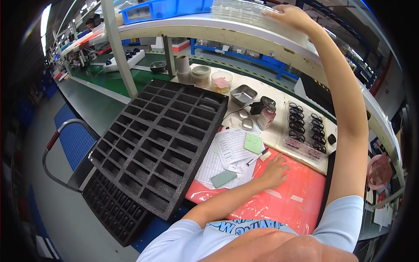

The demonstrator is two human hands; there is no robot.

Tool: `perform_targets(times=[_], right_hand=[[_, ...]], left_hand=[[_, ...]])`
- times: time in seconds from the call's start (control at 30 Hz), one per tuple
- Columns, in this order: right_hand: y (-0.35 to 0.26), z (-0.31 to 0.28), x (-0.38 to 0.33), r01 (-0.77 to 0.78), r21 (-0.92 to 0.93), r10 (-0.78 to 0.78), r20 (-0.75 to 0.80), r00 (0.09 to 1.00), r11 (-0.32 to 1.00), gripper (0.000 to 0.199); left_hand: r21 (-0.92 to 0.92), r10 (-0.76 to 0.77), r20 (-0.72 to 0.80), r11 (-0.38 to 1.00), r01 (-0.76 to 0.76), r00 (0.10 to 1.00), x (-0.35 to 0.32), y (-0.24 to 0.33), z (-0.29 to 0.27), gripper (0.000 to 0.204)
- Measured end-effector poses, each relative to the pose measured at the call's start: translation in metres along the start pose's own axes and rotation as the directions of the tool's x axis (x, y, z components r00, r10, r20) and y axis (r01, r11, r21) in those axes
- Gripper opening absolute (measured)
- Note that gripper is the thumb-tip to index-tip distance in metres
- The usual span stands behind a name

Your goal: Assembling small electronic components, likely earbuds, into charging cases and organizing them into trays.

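Note:
My left hand (275, 171) lies on the red mat (301, 183) with its fingers spread and nothing in them. Beside its fingertips are a small pale block (266, 156) and a black-and-white pen (258, 157). High up, my right arm reaches to the shelf, where my right hand (291, 17) grips the right end of a stack of clear plastic trays (238, 12). How many trays its fingers hold does not show. On the bench below that arm, a clear tray (306, 126) carries two rows of black coiled cables.
A black foam tray (159, 139) with many compartments leans at the left, over another black tray (114, 205). Papers (233, 146), a pink-labelled bottle (266, 117), a metal dish (243, 94) and tape rolls (200, 75) stand on the bench. A blue bin (163, 8) sits on the shelf.

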State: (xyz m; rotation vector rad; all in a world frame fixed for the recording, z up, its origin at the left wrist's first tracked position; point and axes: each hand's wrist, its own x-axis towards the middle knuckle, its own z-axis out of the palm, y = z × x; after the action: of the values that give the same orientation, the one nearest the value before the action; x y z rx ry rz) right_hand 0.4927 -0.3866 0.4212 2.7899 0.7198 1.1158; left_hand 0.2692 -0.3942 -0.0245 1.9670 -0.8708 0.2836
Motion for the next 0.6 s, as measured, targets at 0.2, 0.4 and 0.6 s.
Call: perform_targets(times=[0.2,0.4,0.6], right_hand=[[-0.033,-0.050,-0.063,0.046,0.128,-0.029,-0.130,0.991,0.991,0.068],[-0.016,-0.076,-0.260,0.138,0.307,-0.166,0.067,0.984,0.942,0.052],[0.107,-0.158,-0.508,-0.513,-0.035,0.472,0.448,0.759,0.858,0.043]], left_hand=[[0.041,0.006,0.050,0.999,-0.008,0.999,0.009,-0.006,0.014,0.035],[-0.034,-0.089,-0.164,0.996,0.085,0.983,0.021,0.001,-0.025,0.043],[-0.556,-0.102,-0.610,0.761,-0.333,0.786,0.025,0.052,-0.074,0.038]])
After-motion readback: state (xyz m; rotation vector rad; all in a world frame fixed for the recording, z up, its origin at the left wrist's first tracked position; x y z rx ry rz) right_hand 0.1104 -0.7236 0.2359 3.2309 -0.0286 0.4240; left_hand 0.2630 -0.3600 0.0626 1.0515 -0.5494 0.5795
